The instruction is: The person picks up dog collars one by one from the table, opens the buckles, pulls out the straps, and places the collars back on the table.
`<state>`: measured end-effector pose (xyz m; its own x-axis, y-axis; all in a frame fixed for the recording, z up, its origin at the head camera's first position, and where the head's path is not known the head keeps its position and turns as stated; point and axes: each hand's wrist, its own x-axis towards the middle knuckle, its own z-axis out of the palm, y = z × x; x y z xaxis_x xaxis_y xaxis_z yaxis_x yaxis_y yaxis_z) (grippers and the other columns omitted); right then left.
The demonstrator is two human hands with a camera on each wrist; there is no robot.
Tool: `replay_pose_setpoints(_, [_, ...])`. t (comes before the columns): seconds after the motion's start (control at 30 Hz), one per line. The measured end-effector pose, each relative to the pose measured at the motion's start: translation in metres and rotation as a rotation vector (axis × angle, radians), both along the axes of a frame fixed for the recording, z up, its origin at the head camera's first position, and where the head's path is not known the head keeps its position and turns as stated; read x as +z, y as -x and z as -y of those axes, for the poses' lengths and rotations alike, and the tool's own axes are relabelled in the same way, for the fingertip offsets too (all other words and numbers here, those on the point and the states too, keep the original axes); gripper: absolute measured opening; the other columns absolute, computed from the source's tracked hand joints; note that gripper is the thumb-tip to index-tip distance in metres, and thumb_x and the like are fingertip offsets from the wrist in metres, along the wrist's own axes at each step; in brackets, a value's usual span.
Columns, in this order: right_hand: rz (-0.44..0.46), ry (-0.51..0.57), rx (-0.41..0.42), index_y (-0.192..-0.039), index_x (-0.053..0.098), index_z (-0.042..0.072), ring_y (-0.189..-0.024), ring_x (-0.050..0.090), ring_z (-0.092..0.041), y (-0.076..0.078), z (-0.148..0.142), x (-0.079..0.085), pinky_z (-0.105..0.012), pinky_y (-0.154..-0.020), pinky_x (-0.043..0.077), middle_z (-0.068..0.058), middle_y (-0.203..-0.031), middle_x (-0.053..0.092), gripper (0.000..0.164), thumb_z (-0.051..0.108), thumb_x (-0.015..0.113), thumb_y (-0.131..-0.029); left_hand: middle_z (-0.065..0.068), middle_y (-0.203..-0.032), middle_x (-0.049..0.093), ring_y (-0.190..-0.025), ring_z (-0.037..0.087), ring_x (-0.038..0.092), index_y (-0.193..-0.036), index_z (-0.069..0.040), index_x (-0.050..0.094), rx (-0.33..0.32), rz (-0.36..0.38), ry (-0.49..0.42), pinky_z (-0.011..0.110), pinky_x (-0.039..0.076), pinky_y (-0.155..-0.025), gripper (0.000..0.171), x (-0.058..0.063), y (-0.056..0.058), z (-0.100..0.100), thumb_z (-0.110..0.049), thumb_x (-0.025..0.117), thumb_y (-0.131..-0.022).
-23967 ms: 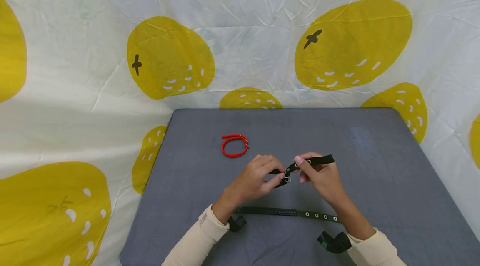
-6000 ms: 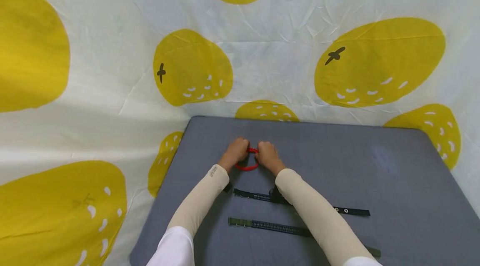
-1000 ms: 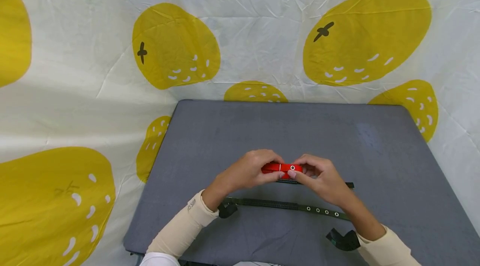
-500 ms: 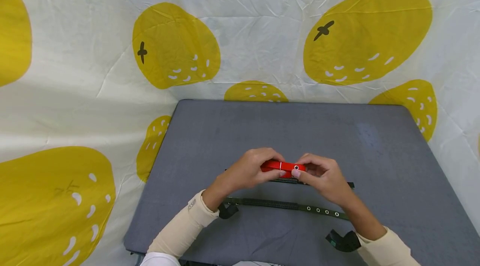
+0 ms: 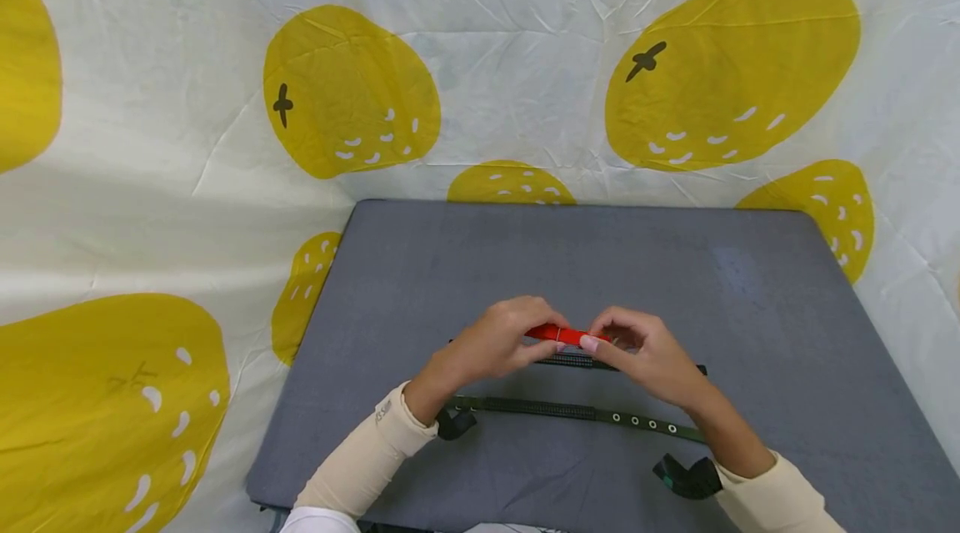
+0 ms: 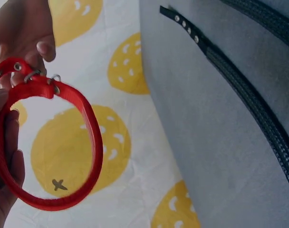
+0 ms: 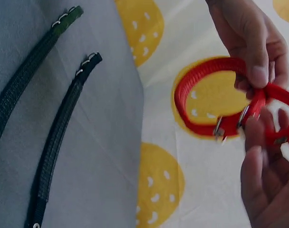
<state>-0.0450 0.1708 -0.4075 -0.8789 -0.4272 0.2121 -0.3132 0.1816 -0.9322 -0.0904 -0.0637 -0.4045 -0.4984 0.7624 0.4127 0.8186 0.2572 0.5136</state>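
A red dog collar, buckled into a loop, is held up between both hands over the table. The left hand pinches it at its left part, thumb in front. With thumb and fingers the right hand pinches its right part near the strap end. In the left wrist view the loop of the red collar hangs wide, its buckle and metal ring at the top. The right wrist view shows the buckle and ring of the red collar beside the right hand's fingers.
A black collar lies straight on the grey table, partly behind the hands. Nearer lies a dark green collar with several eyelets. Black curved pieces sit at the wrists. A lemon-print cloth hangs behind.
Earlier the hands held the black collar, which now lies on the table. They took the red collar from farther back and brought it nearer. Lately it has tilted, the right hand shifting slightly left.
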Motion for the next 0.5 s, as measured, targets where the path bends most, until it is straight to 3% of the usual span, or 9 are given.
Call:
replay_pose_setpoints(0.13, [-0.053, -0.143, -0.044, -0.089, 0.066, 0.014, -0.061, 0.056, -0.015, -0.001, 0.009, 0.015, -0.029, -0.056, 0.049, 0.001, -0.079, 0.062, 0.012, 0.003, 0.064, -0.088, -0.005, -0.094, 0.064, -0.081, 0.004, 0.053, -0.103, -0.012, 0.068, 0.008, -0.029, 0.047, 0.013, 0.042, -0.075, 0.016, 0.000, -0.001, -0.001, -0.017, 0.069, -0.087])
replay_pose_setpoints(0.33, [-0.058, -0.177, -0.015, -0.085, 0.066, 0.009, -0.062, 0.058, -0.009, -0.004, 0.014, 0.031, -0.029, -0.058, 0.051, 0.004, -0.074, 0.062, 0.012, 0.001, 0.061, -0.090, -0.005, -0.093, 0.063, -0.079, 0.003, 0.053, -0.102, -0.012, 0.068, 0.009, -0.015, 0.045, 0.012, 0.042, -0.072, 0.016, -0.001, -0.001, -0.003, -0.017, 0.070, -0.086])
replay_pose_setpoints(0.5, [-0.051, -0.198, 0.010, -0.084, 0.062, 0.017, -0.061, 0.057, -0.009, 0.000, 0.007, 0.012, -0.027, -0.055, 0.046, 0.009, -0.069, 0.060, 0.017, 0.003, 0.058, -0.093, -0.004, -0.093, 0.064, -0.078, 0.004, 0.053, -0.102, -0.011, 0.068, -0.006, 0.024, 0.026, 0.010, 0.042, -0.070, 0.015, -0.003, 0.000, -0.004, -0.016, 0.067, -0.088])
